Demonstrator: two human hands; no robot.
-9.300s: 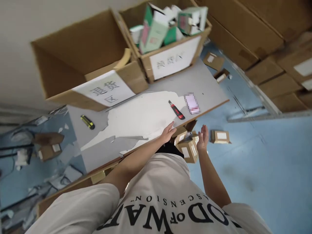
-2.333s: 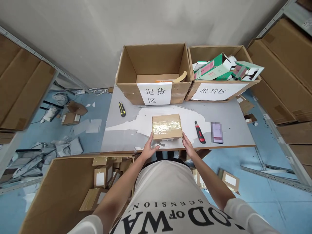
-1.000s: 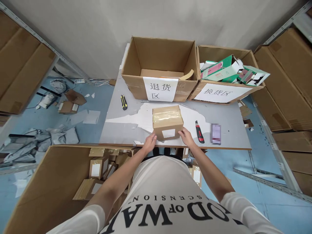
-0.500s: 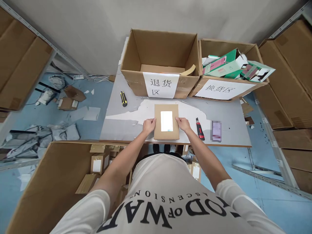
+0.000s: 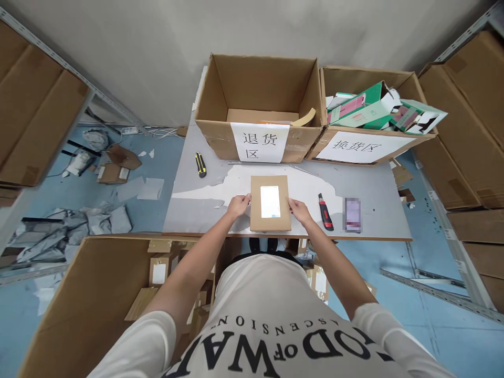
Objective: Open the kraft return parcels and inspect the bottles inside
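A small brown cardboard box (image 5: 255, 210) with a white label (image 5: 270, 201) on its top is in front of me at the table's near edge. My left hand (image 5: 239, 205) grips its left side, fingers closed against the edge. On the opposite side, my right hand (image 5: 299, 209) holds the box the same way. A red and black utility knife (image 5: 325, 212) lies to the right of my right hand. Farther right is a phone (image 5: 353, 214), its screen blurred out. A yellow and black utility knife (image 5: 200, 165) rests on the table's left part.
Two large cardboard boxes stand at the back: one labelled box (image 5: 220, 139) with a few pieces inside, another (image 5: 311, 149) filled with green and white cartons (image 5: 366, 107). A big open carton (image 5: 90, 283) with parcels is below left. Shelving with boxes (image 5: 452, 131) flanks the right.
The view has shifted slightly, so the whole scene sits a little lower. Both hands remain on the sides of the small box; the right hand's grip has shifted a little lower along its edge.
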